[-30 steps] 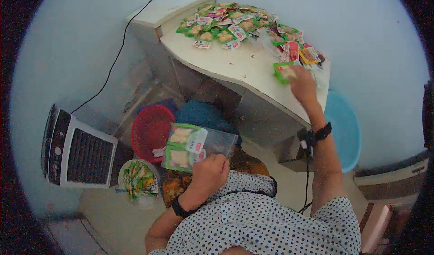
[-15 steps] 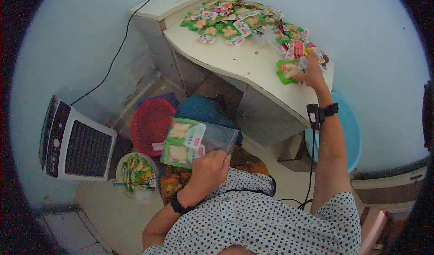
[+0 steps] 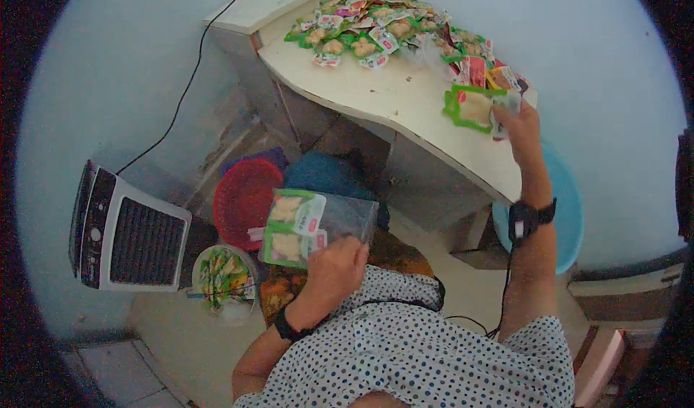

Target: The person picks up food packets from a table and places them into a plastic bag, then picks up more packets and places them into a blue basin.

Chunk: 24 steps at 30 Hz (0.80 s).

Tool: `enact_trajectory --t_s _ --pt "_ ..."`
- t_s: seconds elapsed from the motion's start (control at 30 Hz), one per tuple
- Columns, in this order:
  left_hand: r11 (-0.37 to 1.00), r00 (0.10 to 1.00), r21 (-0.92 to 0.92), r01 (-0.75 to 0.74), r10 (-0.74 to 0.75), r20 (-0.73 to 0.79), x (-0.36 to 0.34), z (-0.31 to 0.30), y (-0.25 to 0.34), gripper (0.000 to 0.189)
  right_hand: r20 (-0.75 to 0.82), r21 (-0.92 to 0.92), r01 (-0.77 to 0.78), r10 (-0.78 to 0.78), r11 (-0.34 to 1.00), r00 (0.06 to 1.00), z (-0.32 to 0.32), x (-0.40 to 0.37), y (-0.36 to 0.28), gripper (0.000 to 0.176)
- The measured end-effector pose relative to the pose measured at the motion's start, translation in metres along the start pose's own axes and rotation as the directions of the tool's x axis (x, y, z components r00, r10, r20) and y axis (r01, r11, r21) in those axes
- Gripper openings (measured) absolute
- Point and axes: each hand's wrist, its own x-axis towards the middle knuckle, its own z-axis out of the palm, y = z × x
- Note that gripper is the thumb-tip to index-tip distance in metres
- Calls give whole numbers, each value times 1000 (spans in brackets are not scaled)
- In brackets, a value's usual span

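Note:
My left hand (image 3: 337, 265) is closed on the lower right edge of a clear plastic bag (image 3: 345, 216) held above my lap. Inside the bag, toward its left side, lie two green-edged snack packets (image 3: 288, 223) with white and red labels. Over the right end of the desk, my right hand (image 3: 522, 122) grips the right end of a green-edged snack packet (image 3: 475, 109). Another green edge shows behind that packet, so it may be more than one. Beyond it spreads a heap of similar small packets (image 3: 394, 28), some red or yellow.
The white desk (image 3: 340, 82) has a curved front edge. A red basin (image 3: 242, 194) and a bucket of packets (image 3: 224, 278) stand at the left, beside an air cooler (image 3: 137, 234). A light-blue tub (image 3: 567, 220) is at the right, under my forearm.
My right hand has drawn back slightly to the right from the heap's edge, and the packet in it is now lifted and shows its front. My left hand and the bag stay nearly still.

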Motion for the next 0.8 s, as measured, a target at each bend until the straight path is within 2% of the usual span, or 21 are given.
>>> enact_trajectory --t_s 0.07,0.13,0.23,0.3,0.4,0.5,0.6,0.7,0.8 --pt "1000 999 -4 -9 8 -32 0 1 1 23 108 96 -75 65 993 992 -5 -33 -4 35" --pt "1000 998 -7 -18 17 -52 0 3 1 23 95 267 -172 152 948 984 12 -77 -19 27" --pt "999 996 -13 -36 35 -79 2 2 0 23 286 280 -342 262 897 922 17 -121 5 25" --pt "999 993 -28 -42 39 -109 1 1 2 22 395 233 -477 366 847 843 28 -144 24 25" --pt "1000 999 2 14 -14 -49 4 -3 8 21 496 281 -534 355 798 792 54 -172 48 22" --pt "1000 999 -7 -14 14 -52 5 3 4 17 583 291 -583 342 759 737 77 -179 44 24" --pt "999 992 -43 13 -19 -127 6 4 6 17 656 254 -595 316 763 686 90 -179 52 26" --pt "999 993 -30 25 -28 -112 5 1 3 18 697 225 -593 297 773 652 91 -178 45 28" --pt "999 986 -53 -3 -6 -167 7 5 6 16 700 284 -628 292 724 652 89 -180 45 29"
